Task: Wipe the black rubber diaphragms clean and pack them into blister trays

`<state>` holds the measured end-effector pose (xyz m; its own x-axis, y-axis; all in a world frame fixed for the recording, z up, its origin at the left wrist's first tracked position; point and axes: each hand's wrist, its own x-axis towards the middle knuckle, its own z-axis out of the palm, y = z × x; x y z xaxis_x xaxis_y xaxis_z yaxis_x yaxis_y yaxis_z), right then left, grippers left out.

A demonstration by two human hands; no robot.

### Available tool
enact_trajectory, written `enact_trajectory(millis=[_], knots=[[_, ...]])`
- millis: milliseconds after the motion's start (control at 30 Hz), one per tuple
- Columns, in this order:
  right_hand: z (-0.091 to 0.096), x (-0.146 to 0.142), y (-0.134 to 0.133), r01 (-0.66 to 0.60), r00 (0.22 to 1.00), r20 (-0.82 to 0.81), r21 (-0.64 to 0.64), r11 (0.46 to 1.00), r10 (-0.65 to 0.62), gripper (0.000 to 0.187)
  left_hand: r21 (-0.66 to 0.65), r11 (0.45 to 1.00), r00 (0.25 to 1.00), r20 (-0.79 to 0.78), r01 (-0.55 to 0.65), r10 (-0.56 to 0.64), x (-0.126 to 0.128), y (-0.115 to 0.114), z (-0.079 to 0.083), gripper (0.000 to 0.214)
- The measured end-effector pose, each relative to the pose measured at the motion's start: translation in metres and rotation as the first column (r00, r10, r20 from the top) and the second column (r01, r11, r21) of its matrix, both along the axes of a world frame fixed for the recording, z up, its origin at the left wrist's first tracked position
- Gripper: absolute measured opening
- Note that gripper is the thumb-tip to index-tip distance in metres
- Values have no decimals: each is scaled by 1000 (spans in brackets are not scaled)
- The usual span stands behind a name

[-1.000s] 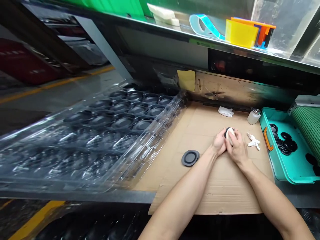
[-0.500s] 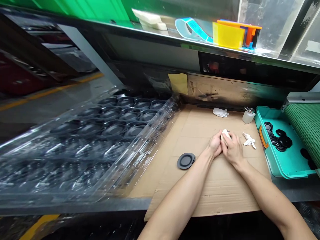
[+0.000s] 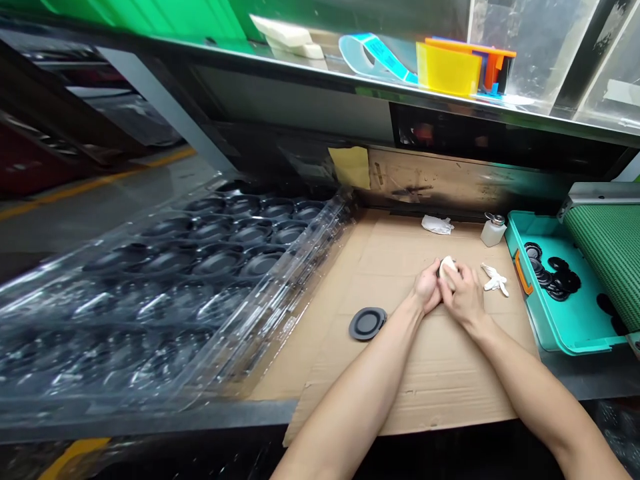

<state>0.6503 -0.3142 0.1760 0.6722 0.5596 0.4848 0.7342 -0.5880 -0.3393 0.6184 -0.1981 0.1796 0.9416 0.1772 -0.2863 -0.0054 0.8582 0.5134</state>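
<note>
Above the cardboard sheet [image 3: 415,373] my hands meet. My left hand [image 3: 427,290] is closed around a dark round part [image 3: 441,271]; only a thin edge of it shows. With its fingers bent, my right hand [image 3: 464,295] presses a white cloth [image 3: 449,265] against that part. Beside my left forearm lies a black round disc [image 3: 367,324], flat on the cardboard. A crumpled white cloth piece [image 3: 495,279] rests just right of my right hand.
Left is a clear plastic tray [image 3: 265,313] with black round parts in its pockets. A turquoise bin [image 3: 590,337] with black discs stands right, beside a green conveyor belt [image 3: 607,250]. A small dispenser bottle [image 3: 493,231] and white cloth [image 3: 437,225] are behind.
The view has shifted slightly, so the scene sits a little further left. My hands stay together, and the white cloth has turned slightly between them.
</note>
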Motion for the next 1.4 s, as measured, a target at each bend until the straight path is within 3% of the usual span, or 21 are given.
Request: enact_trajectory(millis=[133, 233, 333, 533, 700, 867, 1000, 1133, 1233, 1400], knots=[[1, 19, -7, 144, 986, -101, 138, 980, -130, 55, 13, 1000, 1000, -7, -24, 25, 0, 1, 0, 43], [1, 27, -15, 108, 983, -165, 184, 977, -77, 68, 8, 1000, 999, 19, -30, 30, 1, 2, -1, 44], [3, 21, -19, 60, 975, -219, 183, 981, -18, 62, 14, 999, 999, 43, -30, 29, 1, 2, -1, 43], [11, 1, -7, -19, 951, -308, 46, 999, 33, 51, 4, 998, 998, 14, -58, 58, 1, -3, -6, 33], [16, 4, 3, 125, 979, -151, -83, 989, -136, 48, 27, 996, 995, 51, -86, 84, 3, -6, -10, 34], [16, 3, 0, 9, 986, -162, -78, 997, -22, 45, 43, 996, 996, 54, -72, 69, 4, -6, -11, 36], [17, 5, -2, 62, 980, -188, -59, 996, -72, 43, 49, 996, 996, 54, -76, 73, 5, -5, -12, 39], [18, 7, -4, 5, 977, -213, -80, 997, -22, 41, 57, 996, 997, 43, -65, 62, 4, -5, -13, 37], [19, 5, -3, 99, 976, -188, -87, 991, -114, 43, 79, 993, 996, 43, -86, 82, 4, -6, -13, 36], [19, 2, 1, 47, 974, -215, -126, 991, -74, 45, 65, 996, 997, 33, -67, 65, 3, -6, -11, 37]])
